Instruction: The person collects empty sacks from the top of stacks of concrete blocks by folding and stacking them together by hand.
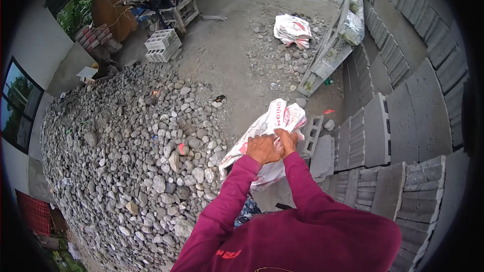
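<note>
A white woven sack [269, 121] with red print hangs in front of me, crumpled and slack. My left hand [263, 149] is closed on the sack's gathered material. Right beside it, almost touching, my right hand [287, 141] also grips the bunched sack, its fingers curled over the fold. Part of the sack spreads out to the left, and a lower part shows beneath my wrists. What lies inside the sack, if anything, is hidden.
A wide heap of grey stones [146, 171] covers the left side. Stacked concrete blocks [428, 116] form a wall at right, with a loose hollow block [312, 133] near the sack. Farther off lie a pile of folded sacks [292, 31] and more hollow blocks [163, 45].
</note>
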The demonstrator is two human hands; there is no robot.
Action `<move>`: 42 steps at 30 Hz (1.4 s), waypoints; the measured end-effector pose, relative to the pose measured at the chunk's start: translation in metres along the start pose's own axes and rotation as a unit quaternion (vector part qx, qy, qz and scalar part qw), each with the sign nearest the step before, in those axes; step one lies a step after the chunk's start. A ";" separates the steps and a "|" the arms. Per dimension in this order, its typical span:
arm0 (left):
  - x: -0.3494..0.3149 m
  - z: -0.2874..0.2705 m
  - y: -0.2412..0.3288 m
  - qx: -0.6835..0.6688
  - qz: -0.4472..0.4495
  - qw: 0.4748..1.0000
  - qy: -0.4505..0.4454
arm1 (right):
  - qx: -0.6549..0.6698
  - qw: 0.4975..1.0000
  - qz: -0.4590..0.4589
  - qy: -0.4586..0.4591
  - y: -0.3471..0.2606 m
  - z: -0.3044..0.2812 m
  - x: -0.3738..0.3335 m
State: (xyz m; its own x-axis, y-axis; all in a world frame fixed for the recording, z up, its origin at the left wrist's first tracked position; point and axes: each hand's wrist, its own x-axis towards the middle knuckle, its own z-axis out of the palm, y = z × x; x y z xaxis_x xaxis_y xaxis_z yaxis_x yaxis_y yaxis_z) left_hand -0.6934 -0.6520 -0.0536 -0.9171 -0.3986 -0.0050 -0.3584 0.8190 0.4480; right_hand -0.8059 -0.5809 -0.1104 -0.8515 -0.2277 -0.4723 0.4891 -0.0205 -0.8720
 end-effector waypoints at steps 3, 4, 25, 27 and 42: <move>0.057 -0.024 -0.045 0.047 0.028 0.998 0.027 | 0.057 0.994 -0.085 0.035 -0.013 0.034 0.081; 0.075 -0.030 -0.073 0.055 0.011 0.997 0.045 | 0.110 0.993 -0.019 0.047 -0.037 0.076 0.082; 0.490 0.013 -0.454 -0.165 -0.267 0.949 0.031 | 0.478 0.875 -0.068 -0.013 -0.431 0.326 0.709; 0.483 0.043 -0.481 -0.139 -0.262 0.955 0.026 | 0.480 0.873 -0.076 -0.046 -0.510 0.353 0.772; 0.830 0.047 -0.515 -0.362 -0.359 0.820 -0.261 | -0.204 0.594 -0.723 0.288 -0.874 0.415 1.153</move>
State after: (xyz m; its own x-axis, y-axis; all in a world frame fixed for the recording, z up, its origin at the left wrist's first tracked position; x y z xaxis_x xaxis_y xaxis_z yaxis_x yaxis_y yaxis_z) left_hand -1.2785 -1.3857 -0.3308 -0.5334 -0.2852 -0.7963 -0.8135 -0.0847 0.5753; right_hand -2.1368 -1.2293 0.1610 -0.3067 0.1141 0.9450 -0.8181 0.4759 -0.3229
